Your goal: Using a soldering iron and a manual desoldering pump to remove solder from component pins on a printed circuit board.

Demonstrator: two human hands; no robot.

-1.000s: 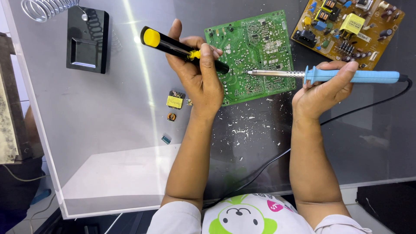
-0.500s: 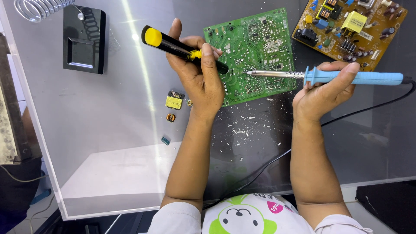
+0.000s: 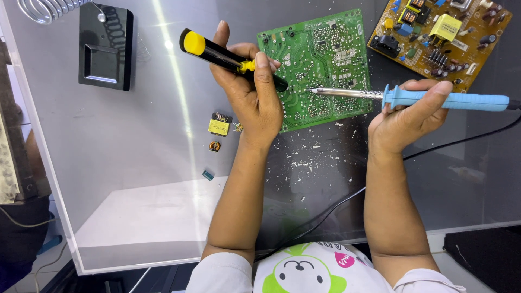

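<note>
- My left hand point(image 3: 249, 97) is wrapped tight around a black and yellow plastic solder sucker point(image 3: 228, 58), its tip on the flat green circuit board point(image 3: 317, 68) at 12 o'clock.
- My right hand point(image 3: 404, 116) pinches a blue-handled soldering iron point(image 3: 412, 97), its metal tip touching the board.
- Small yellow parts point(image 3: 218, 127) lie at 9 o'clock.

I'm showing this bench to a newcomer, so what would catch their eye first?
The green circuit board at top centre, where the right hand touches a blue soldering iron to it. Beside it, the left hand holds a black-and-yellow desoldering pump; a yellow board lies top right.
</note>
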